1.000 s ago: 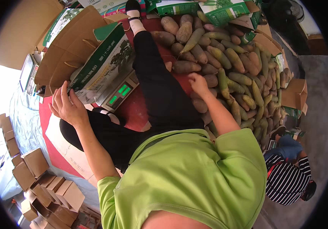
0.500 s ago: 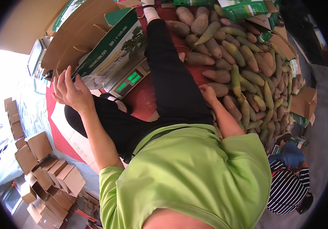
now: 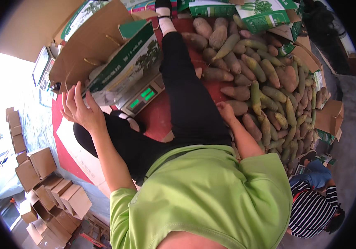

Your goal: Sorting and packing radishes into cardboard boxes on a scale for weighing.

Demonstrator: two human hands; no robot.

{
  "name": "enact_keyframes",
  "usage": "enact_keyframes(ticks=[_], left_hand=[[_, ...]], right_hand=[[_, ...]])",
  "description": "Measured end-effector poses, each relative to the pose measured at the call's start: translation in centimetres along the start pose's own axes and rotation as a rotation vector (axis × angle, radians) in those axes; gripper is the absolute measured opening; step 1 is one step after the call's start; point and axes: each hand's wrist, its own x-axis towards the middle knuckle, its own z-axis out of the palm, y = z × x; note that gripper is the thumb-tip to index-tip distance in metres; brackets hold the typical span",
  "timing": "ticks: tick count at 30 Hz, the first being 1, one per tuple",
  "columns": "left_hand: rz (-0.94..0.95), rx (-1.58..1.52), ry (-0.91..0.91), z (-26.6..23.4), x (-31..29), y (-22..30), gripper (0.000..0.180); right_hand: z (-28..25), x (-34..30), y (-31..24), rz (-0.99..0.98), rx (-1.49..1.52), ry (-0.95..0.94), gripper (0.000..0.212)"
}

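Note:
My left hand [image 3: 83, 111] is raised beside the near corner of an open green-and-white carton [image 3: 122, 68], its fingers spread and nothing seen in them. Whether the fingertips touch the cardboard, I cannot tell. Under the carton is a scale [image 3: 144, 97] with a lit green display. Few of the carton's contents show behind its wall. My right hand [image 3: 226, 111] has its fingers curled in beside my thigh, close to a brownish radish [image 3: 238, 108]; the inside of the grip is hidden. A big heap of green and brown radishes [image 3: 275, 95] spreads to the right.
My outstretched leg [image 3: 190, 83] lies between scale and heap, on a red floor covering [image 3: 155, 126]. More green cartons [image 3: 265, 16] stand at the far side. Cardboard boxes [image 3: 53, 199] are stacked at lower left. A person in a striped top [image 3: 312, 211] is at lower right.
The view has tipped slightly, so the carton, scale and heap sit a little lower. Both hands keep nearly the same place and pose.

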Motion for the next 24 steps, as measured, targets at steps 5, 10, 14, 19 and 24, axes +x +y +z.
enact_keyframes(ticks=[5,10,14,19,24], left_hand=[[-0.072,-0.171,0.056,-0.5,0.4,-0.5,0.031],[-0.435,-0.427,0.069,-1.0,0.6,-2.4,0.033],[-0.814,-0.778,0.025,-2.5,1.9,-4.5,0.043],[-1.16,-1.027,-0.153,0.5,2.2,-12.9,0.062],[-1.388,-1.095,-0.567,2.7,2.1,-15.7,0.058]], right_hand=[[-0.9,0.0,-2.1,-0.017,-0.008,0.059,0.02],[-2.1,0.8,-3.4,-0.052,0.071,0.132,0.02],[-1.8,2.4,-4.7,-0.097,0.15,0.132,0.02],[-4.9,4.0,-9.3,-0.193,0.246,0.226,0.021],[-7.6,7.3,-16.7,-0.341,0.386,0.21,0.021]])
